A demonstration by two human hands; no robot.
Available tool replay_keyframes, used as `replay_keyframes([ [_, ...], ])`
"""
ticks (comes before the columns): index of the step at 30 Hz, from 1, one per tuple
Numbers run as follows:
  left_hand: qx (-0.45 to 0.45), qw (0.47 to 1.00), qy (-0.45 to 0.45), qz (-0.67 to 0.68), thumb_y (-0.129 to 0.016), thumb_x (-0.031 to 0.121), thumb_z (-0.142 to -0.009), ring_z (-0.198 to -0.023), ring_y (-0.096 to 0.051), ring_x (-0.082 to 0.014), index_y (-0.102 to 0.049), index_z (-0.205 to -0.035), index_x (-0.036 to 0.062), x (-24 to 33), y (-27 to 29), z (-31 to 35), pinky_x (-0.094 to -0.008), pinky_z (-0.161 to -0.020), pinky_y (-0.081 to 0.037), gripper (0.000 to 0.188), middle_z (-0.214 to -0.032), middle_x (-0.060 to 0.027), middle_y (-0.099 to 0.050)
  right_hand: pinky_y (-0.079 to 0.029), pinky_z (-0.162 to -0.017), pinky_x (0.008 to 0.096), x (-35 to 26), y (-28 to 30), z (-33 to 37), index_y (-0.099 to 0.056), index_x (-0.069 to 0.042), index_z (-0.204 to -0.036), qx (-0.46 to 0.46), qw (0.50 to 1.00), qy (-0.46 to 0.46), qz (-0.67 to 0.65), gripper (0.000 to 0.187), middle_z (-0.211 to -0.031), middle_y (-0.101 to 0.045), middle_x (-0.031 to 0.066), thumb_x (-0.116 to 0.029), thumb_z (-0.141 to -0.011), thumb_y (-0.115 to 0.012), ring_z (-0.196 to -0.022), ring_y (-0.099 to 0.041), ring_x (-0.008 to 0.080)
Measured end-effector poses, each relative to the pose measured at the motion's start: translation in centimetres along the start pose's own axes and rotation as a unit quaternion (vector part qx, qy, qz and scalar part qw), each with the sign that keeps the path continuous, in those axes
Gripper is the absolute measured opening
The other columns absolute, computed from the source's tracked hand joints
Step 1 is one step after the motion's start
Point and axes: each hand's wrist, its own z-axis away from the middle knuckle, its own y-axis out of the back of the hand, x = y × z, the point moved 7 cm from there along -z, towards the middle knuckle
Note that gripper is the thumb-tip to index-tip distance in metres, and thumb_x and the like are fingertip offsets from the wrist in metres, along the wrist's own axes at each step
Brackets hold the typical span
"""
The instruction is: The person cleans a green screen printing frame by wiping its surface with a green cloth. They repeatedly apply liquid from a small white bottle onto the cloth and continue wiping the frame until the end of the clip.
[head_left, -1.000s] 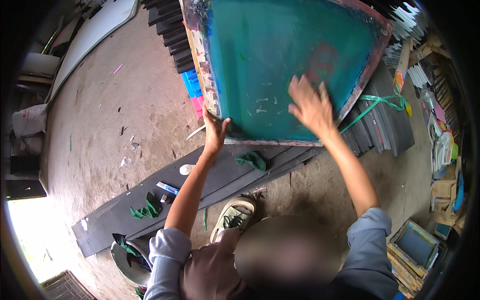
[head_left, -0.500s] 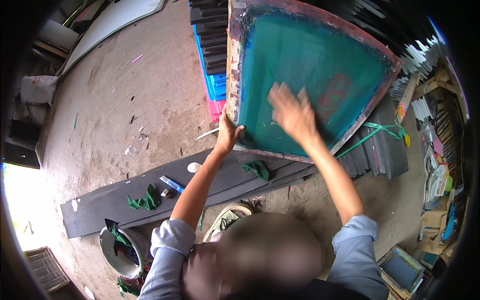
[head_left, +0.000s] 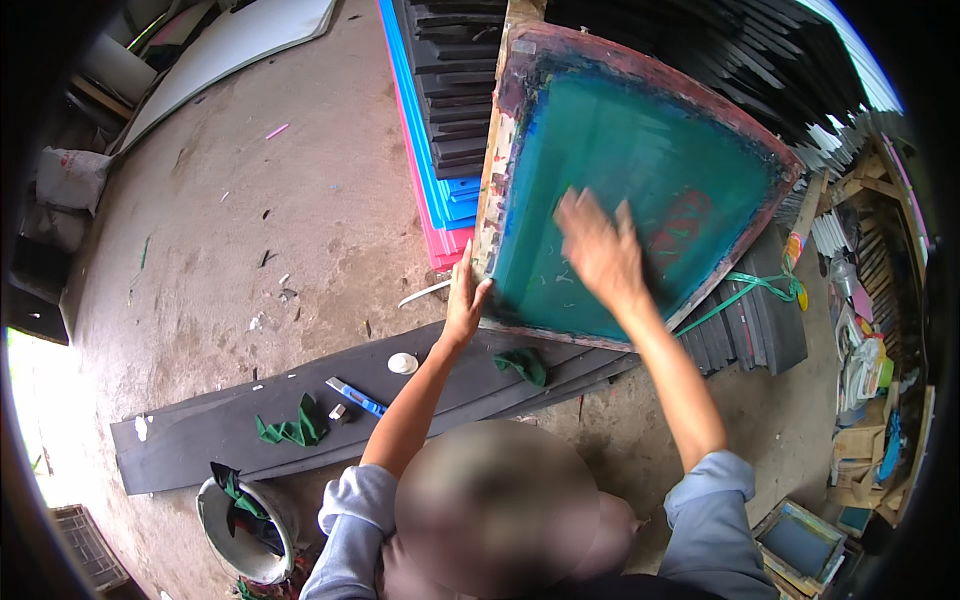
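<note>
A large screen-printing frame (head_left: 490, 215) leans tilted in front of me, with paint-stained wooden edges, a blue-green mesh (head_left: 625, 130) and a faint red mark on it. At its lower left edge my left hand (head_left: 466, 303) grips the wood, thumb on the front and fingers along the side. My right hand (head_left: 604, 250) is over the middle of the mesh, fingers spread and slightly blurred, holding nothing. Whether its palm presses on the mesh I cannot tell. Below the frame lie long black sheets (head_left: 210, 440), bearing green cloths (head_left: 520, 366), a blue utility knife (head_left: 357, 397) and a white round container (head_left: 402, 363).
Stacked black, blue (head_left: 428, 190) and pink sheets stand behind the frame. More black pieces (head_left: 785, 315), tied with green string, are at its right. A white bucket (head_left: 210, 520) with cloth scraps stands at lower left. A person's blurred head (head_left: 498, 500) is in the lower middle. Smaller frames (head_left: 800, 540) lie lower right.
The whole view has shifted, so the frame and sheets appear lower. My left hand keeps its grip on the edge. The right hand has moved slightly up the mesh.
</note>
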Motion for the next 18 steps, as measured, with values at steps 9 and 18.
replay_keyframes([
  [9,-0.027,0.990,0.057,0.124,-0.042,0.018,-0.094,-0.127,-0.032,-0.0243,-0.019,-0.141,0.0057,-1.7,-0.7,-0.5,-0.0352,-0.104,-0.027,0.053,-0.142,-0.0130,-0.027,-0.011,-0.111,0.0450,-8.4,-5.4,5.2,-0.030,-0.022,-0.139,-0.127,0.990,0.030,-0.058,0.063,-0.147,-0.021,-0.0047,-0.043,-0.083,-0.052,-0.135,-0.019,0.0090],
  [18,0.005,0.991,0.093,0.096,-0.040,0.015,-0.094,-0.132,-0.024,-0.0213,-0.022,-0.140,0.0045,-0.1,-0.2,0.2,-0.0339,-0.107,-0.019,0.051,-0.143,-0.0105,-0.027,-0.017,-0.105,0.0555,4.5,5.5,-8.4,-0.027,0.000,-0.137,0.208,0.948,-0.242,0.019,0.062,-0.144,-0.024,0.0183,-0.038,-0.090,-0.042,-0.133,-0.021,0.0368],
])
